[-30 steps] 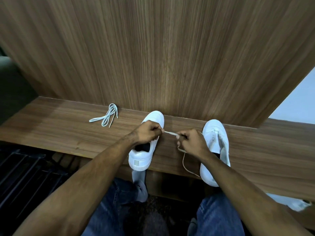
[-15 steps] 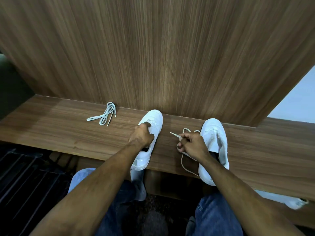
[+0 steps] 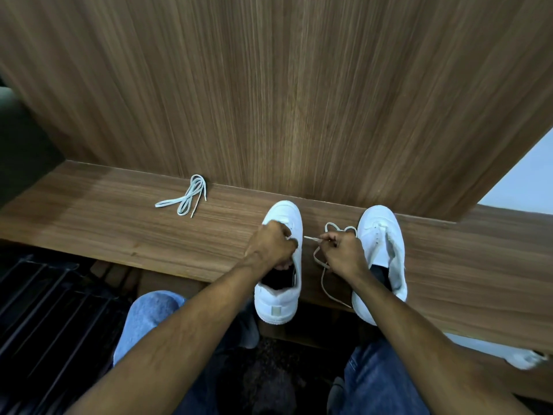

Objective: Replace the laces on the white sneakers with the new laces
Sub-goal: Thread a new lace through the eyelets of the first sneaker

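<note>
Both hands now nearer over wooden shelf (image 3: pixel 119 229).

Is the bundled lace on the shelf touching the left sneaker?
Apart. The head view shows bare wood between the bundled lace and the left sneaker.

Looks like a home entryway or bedroom nook: a wood-laminate surface (image 3: pixel 89 223) is backed by a matching wall panel (image 3: pixel 269 100), and a dark slatted rack (image 3: pixel 45 310) is seen below.
</note>
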Tool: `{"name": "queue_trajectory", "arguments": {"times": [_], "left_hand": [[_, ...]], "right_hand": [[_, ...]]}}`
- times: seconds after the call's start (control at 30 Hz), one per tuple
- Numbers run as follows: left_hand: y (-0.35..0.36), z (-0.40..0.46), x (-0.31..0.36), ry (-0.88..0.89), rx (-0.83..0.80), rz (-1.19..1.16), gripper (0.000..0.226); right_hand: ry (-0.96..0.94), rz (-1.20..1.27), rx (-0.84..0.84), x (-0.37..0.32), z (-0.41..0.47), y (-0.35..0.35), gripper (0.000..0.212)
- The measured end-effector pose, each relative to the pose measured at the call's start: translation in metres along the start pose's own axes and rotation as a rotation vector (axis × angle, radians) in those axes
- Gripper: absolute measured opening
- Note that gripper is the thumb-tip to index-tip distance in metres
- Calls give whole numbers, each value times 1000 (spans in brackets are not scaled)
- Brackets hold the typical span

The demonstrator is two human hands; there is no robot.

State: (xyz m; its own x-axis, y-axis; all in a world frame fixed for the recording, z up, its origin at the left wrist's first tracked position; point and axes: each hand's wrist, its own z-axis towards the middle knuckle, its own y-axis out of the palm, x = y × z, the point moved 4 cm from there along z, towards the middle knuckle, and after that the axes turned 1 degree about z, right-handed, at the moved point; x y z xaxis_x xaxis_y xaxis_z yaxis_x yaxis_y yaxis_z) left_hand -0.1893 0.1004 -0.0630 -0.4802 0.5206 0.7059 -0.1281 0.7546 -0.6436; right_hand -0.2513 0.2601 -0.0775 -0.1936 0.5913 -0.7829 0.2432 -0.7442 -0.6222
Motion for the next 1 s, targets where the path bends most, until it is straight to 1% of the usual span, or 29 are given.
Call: {"name": "queue_trajectory", "arguments": {"times": [0.03, 0.07, 0.1, 0.13, 0.17, 0.27, 0.33, 0.47, 0.57, 0.67, 0.8, 0.9, 1.0], "left_hand": [[-9, 2, 6, 61, 63, 102, 19], [-17, 7, 10, 110, 134, 203, 17], [-25, 11, 13, 140, 185, 267, 20], [-30, 17, 14, 152, 203, 301, 24], [-33, 24, 12, 156, 179, 320, 28], [-27, 46, 1, 176, -20, 380, 41], [-21, 53, -7, 189, -63, 418, 42], [-14, 60, -16, 239, -3, 360, 28], [-9, 66, -22, 207, -18, 206, 21], [-4, 72, -26, 167, -6, 79, 22], [-4, 74, -26, 145, -3, -12, 19], [-5, 73, -27, 153, 4, -46, 20], [-4, 74, -27, 160, 15, -58, 20]], "right_hand": [[-8, -8, 3, -1, 2, 1, 17], [-17, -16, 4, -2, 5, 2, 19], [-27, -25, 9, -2, 8, 5, 21], [-25, -32, 12, -1, 12, 7, 21], [-17, -35, 11, -1, 16, 10, 18], [2, -28, -3, -3, 25, 15, 14], [-14, -65, -21, -7, 31, 17, 13], [-105, -171, -59, -11, 41, 21, 13], [-132, -229, -97, -12, 48, 23, 12], [-136, -252, -133, -11, 52, 26, 10], [-96, -179, -137, -7, 55, 29, 12], [-119, -136, -140, -5, 55, 33, 14], [-134, -129, -134, -5, 57, 32, 11]]}}
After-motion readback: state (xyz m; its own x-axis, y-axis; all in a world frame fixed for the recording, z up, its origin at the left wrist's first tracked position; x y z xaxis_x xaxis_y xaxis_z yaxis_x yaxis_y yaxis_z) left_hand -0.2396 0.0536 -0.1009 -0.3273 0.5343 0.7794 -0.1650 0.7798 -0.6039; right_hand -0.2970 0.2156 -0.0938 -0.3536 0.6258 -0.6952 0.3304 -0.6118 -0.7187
